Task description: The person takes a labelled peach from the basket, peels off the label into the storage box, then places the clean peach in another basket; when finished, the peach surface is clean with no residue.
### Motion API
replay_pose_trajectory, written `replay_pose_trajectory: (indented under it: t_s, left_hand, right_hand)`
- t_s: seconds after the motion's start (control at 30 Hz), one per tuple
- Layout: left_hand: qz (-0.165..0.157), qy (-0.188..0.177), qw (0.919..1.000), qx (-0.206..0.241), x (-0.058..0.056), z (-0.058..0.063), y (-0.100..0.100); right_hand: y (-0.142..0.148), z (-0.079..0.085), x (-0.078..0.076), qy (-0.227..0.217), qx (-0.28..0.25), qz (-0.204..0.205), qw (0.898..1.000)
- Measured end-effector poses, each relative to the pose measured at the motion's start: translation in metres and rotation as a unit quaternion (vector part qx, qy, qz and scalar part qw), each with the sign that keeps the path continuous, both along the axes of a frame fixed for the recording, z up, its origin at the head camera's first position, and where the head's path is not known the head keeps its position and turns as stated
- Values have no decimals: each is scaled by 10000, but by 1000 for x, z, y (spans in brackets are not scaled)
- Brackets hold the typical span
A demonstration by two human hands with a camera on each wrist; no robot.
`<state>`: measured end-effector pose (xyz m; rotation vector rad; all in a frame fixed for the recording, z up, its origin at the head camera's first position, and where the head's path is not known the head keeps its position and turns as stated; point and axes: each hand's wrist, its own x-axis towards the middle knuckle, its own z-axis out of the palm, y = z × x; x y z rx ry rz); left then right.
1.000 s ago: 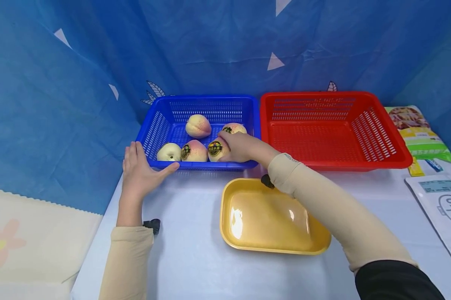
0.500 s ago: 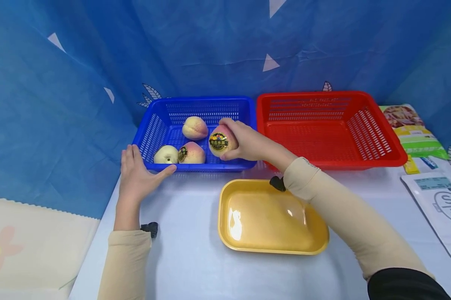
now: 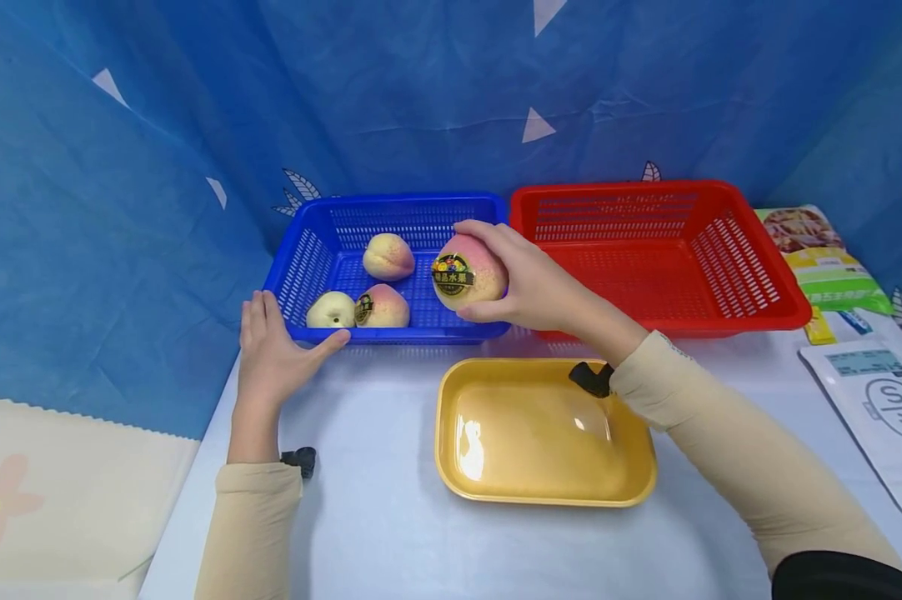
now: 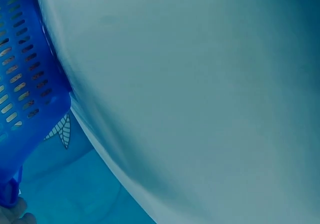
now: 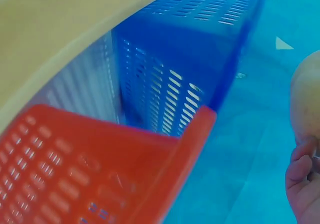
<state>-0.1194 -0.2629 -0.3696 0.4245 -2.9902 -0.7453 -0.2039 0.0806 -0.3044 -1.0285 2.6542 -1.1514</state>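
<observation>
"Plenty on that white table [image 3: 368,442]?"

"Yes. Blue cloth [image 3: 383,100] with pale triangles hangs behind; cream cloth [image 3: 98,483] shows at the left. A blue basket [image 3: 451,335] and a red basket [image 3: 646,275] stand side by side, a yellow tray [image 3: 526,442] in front, packets [image 3: 834,271] and a white pouch [image 3: 882,425] at the right."

"Anything in the way?"

"The right sleeve [image 3: 744,450] hides the tray's far right corner."

"And the hands?"

"The right hand [image 3: 533,279] grips a labelled peach [image 3: 469,275] over the blue basket's right end; three other peaches [image 3: 388,256] lie inside. The left hand [image 3: 274,350], fingers straight, thumb spread, is at its near left corner."
</observation>
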Motion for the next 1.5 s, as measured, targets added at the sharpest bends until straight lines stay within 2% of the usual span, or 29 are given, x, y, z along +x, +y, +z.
replay_pose_trajectory:
  t_s: [0.2,0.43,0.53,0.6,0.67,0.73,0.83,0.9,1.0,1.07,1.17,1.27,1.4,1.5]
  left_hand:
    - [22,-7,10000,-57,1,-2,-1]
    - [-117,119,9997,-169,2,2,2]
    - [-236,434,9985,-235,4,8,11]
    - [-367,766,9960,-289,5,15,22]
    - [-574,1247,9902,-265,7,24,37]
    - [-844,1738,9810,-171,9,33,55]
    - [-1449,2386,9599,257,14,46,86]
    - [-1851,2580,9459,663,19,53,106]
    - [-2321,2435,9323,1326,26,59,134]
    - [-2478,2132,9297,1698,29,61,151]
    - [-2608,1602,9249,2253,30,60,171]
    - [-2663,1298,9149,2744,28,58,187]
    - [-2776,1318,9028,3007,27,54,201]
    - [-2820,1469,9007,2960,27,51,207]
  right_hand:
    - [24,4,11,193,-242,-30,9995]
    - [54,5,23,285,-219,-177,9992]
    - [64,4,27,252,-209,-215,9992]
    - [70,3,30,232,-212,-244,9992]
    - [75,2,33,243,-207,-273,9991]
    - [79,1,37,256,-200,-296,9990]
    - [85,-1,41,271,-150,-359,9989]
    - [87,-2,44,246,-125,-398,9988]
    - [90,-3,48,176,-90,-423,9989]
    - [91,-4,50,154,-62,-434,9989]
    - [92,-5,55,235,-9,-413,9989]
    - [92,-7,59,403,53,-382,9984]
    - [91,-9,64,622,104,-358,9974]
    - [91,-11,66,766,127,-395,9962]
